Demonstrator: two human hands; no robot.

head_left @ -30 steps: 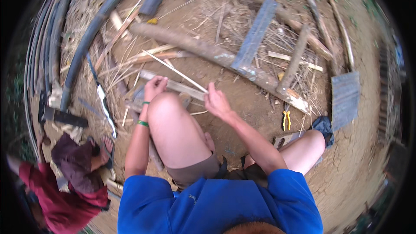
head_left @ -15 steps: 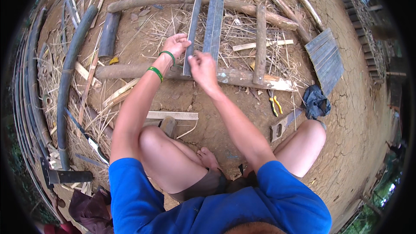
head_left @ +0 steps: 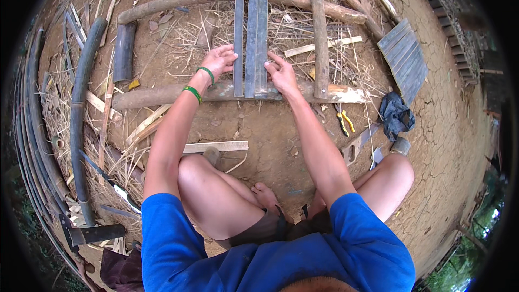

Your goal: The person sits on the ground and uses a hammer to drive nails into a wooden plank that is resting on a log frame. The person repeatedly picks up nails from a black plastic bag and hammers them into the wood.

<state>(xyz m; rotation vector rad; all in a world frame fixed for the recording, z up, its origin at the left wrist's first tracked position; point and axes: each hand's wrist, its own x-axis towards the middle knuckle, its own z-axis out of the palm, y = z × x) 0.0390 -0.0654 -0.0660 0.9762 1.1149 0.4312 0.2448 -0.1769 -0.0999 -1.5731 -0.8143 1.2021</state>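
Observation:
Two round wooden poles, a far one (head_left: 184, 1) and a near one (head_left: 162, 96), lie on the ground with dark bamboo slats laid across them. At the left edge of a narrow bamboo slat (head_left: 238, 24), my left hand (head_left: 217, 60) has its fingers closed against the side. A wider pair of bamboo slats (head_left: 256, 27) lies just right of it, with a thin gap between. My right hand (head_left: 282, 75) touches the pair's right edge with its fingertips, fingers apart. A short wooden crosspiece (head_left: 320, 46) spans the poles further right.
Yellow-handled pliers (head_left: 345, 123), a handsaw (head_left: 354, 148) and a black plastic bag (head_left: 397, 113) lie at the right, near a slatted bamboo panel (head_left: 404, 59). Bamboo poles (head_left: 81, 108) and a broad blade (head_left: 97, 234) are at the left. Straw and wood strips litter the ground.
The narrow slat has straightened and now lies nearly parallel to the wider pair. My right hand has moved from the narrow slat to the pair's right edge.

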